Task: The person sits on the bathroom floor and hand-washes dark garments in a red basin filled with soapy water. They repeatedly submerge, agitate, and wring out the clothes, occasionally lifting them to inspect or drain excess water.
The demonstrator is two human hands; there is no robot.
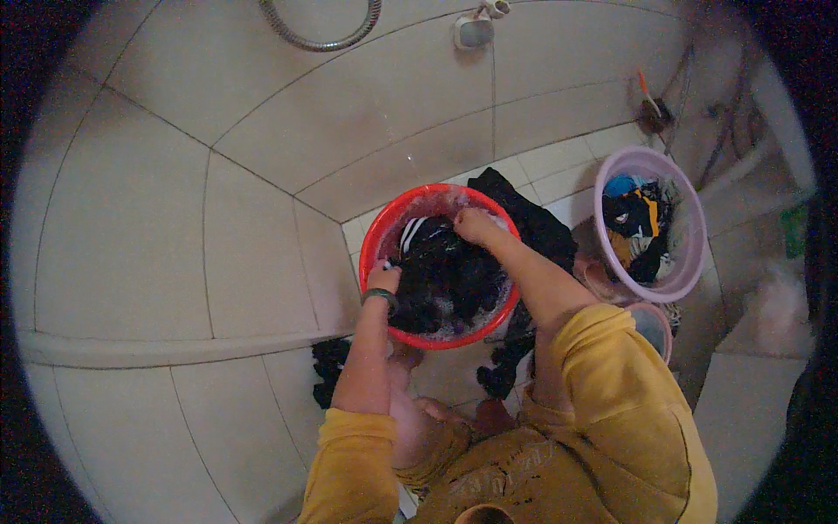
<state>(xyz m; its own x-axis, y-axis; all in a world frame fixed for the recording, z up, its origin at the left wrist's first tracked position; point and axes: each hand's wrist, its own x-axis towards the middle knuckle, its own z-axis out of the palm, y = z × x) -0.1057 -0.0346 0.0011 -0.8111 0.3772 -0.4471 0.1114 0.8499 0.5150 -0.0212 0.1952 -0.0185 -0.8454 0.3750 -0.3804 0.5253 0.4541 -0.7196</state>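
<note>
A red plastic basin [437, 342] stands on the tiled floor, holding sudsy water and a dark wet garment [445, 281] with white stripes near its upper left end. My left hand [383, 278], with a dark bangle at the wrist, is closed on the garment's edge at the basin's left side. At the upper right of the basin, my right hand [473, 226] is curled in a fist on the same dark cloth. The fingertips of both hands are partly hidden by the cloth and the hands themselves.
Black clothing [540, 226] lies on the floor behind and right of the red basin, with more dark cloth [329, 367] at lower left. A lilac basin [695, 262] of mixed clothes stands right, beside a smaller pink-rimmed basin [664, 327]. Tiled walls rise behind and left.
</note>
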